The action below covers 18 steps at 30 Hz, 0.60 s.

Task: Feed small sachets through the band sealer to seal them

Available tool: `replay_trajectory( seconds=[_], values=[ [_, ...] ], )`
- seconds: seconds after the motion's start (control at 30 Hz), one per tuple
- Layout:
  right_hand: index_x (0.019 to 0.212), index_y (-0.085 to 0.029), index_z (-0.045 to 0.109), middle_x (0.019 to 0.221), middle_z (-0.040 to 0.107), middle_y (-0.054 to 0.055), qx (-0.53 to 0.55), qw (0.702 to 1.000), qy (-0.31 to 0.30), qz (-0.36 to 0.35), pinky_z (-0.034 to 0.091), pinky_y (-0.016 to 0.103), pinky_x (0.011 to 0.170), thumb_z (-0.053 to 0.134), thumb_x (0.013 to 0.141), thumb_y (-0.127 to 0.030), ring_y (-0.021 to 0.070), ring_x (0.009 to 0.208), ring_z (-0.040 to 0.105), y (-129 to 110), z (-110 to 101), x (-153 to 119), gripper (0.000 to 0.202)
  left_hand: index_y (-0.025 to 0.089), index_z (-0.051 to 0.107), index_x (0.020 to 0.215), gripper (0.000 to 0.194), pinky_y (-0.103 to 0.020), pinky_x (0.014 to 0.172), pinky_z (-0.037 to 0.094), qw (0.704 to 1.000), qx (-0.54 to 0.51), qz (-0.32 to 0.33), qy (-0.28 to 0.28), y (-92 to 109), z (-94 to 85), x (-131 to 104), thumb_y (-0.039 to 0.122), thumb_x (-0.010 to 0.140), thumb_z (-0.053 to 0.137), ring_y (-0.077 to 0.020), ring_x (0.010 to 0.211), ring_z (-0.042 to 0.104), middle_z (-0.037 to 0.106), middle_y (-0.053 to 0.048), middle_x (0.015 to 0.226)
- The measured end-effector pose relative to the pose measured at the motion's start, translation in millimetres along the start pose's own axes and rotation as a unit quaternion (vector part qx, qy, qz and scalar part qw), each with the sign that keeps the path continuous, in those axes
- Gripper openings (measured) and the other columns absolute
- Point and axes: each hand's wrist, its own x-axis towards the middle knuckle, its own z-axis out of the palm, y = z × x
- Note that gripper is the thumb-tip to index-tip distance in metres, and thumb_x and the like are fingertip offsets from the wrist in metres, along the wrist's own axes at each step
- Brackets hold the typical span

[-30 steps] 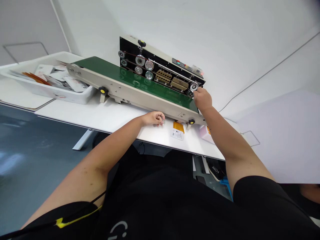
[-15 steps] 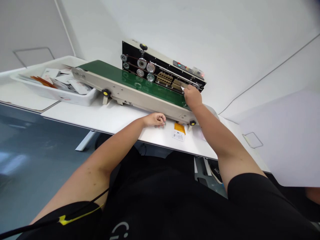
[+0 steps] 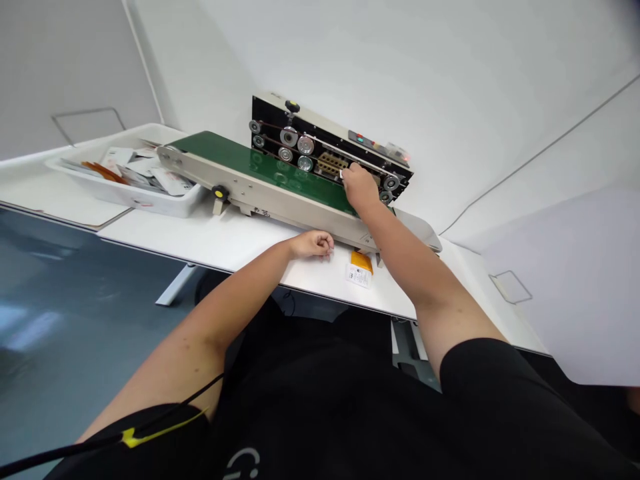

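Over the green conveyor belt [image 3: 230, 152], my right hand [image 3: 361, 187] is closed on a small white packet [image 3: 342, 174], most of it hidden by the fingers. The packet is at the front of the band sealing machine [image 3: 320, 133], beside its brass-coloured blocks [image 3: 330, 164]. My left hand [image 3: 314, 245] rests on the white table in front of the conveyor, its fingers curled; whether anything is in them cannot be made out. To its right lie an orange packet [image 3: 362, 261] and a white printed packet [image 3: 358, 275], partly overlapping.
A white plastic bin [image 3: 165, 205] with several white and orange packets stands at the conveyor's left end. The machine's control panel [image 3: 367, 141] is on top. The white table's [image 3: 240, 243] front edge runs close to my body. A white wall rises behind.
My right hand has moved left along the sealing machine with the white packet, from the right end of the brass-coloured blocks towards their middle. My left hand stays on the table. The view has shifted slightly.
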Motion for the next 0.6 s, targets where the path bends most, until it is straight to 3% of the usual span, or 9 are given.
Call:
replay_trajectory(
  seconds=[0.1,0.23,0.33,0.47,0.6],
  values=[
    [0.128,-0.016,0.065,0.127,0.061,0.018,0.063,0.996,0.056,-0.020,0.050,0.044,0.098,0.042,0.102,-0.020,0.0310,0.114,0.061,-17.0,-3.8,-22.5,0.035,0.013,0.063,0.094,0.040,-0.023,0.062,0.051,1.000,0.003,0.006,-0.009,0.1,-0.4,0.5,0.033,0.074,0.091,-0.0112,0.059,0.066,0.075,-0.005,0.074],
    [0.142,-0.022,0.062,0.135,0.060,0.018,0.141,0.983,0.119,0.004,0.047,0.049,0.111,0.042,0.102,-0.029,0.0333,0.132,0.056,-41.1,-5.6,-90.9,0.045,0.013,0.065,0.095,0.037,-0.023,0.062,0.050,0.999,0.022,0.020,-0.026,0.8,-1.0,0.6,0.034,0.076,0.089,-0.0110,0.059,0.065,0.073,-0.004,0.072],
    [0.143,-0.027,0.064,0.134,0.064,0.017,0.197,0.976,0.082,0.035,0.049,0.054,0.110,0.045,0.100,-0.035,0.0362,0.129,0.059,-51.2,3.4,-154.3,0.048,0.013,0.066,0.095,0.036,-0.024,0.065,0.052,0.999,0.020,0.027,-0.027,2.1,-0.6,-0.6,0.033,0.076,0.089,-0.0117,0.062,0.066,0.072,-0.003,0.072],
    [0.139,-0.033,0.067,0.122,0.072,0.013,0.242,0.967,0.024,0.075,0.052,0.056,0.110,0.048,0.097,-0.037,0.0354,0.121,0.065,-46.1,26.3,-222.3,0.047,0.013,0.065,0.096,0.037,-0.022,0.059,0.050,1.000,0.016,0.007,-0.001,5.5,1.0,-3.8,0.033,0.077,0.089,-0.0112,0.062,0.066,0.073,-0.004,0.075],
    [0.147,-0.028,0.060,0.147,0.062,0.013,0.246,0.965,-0.033,0.090,0.046,0.058,0.119,0.063,0.088,-0.040,0.0379,0.139,0.056,-30.1,47.3,-263.8,0.061,0.013,0.064,0.098,0.037,-0.020,0.054,0.045,1.000,0.026,-0.012,0.008,10.2,1.1,-6.5,0.033,0.079,0.088,-0.0099,0.060,0.063,0.073,-0.005,0.077]
  ],
)
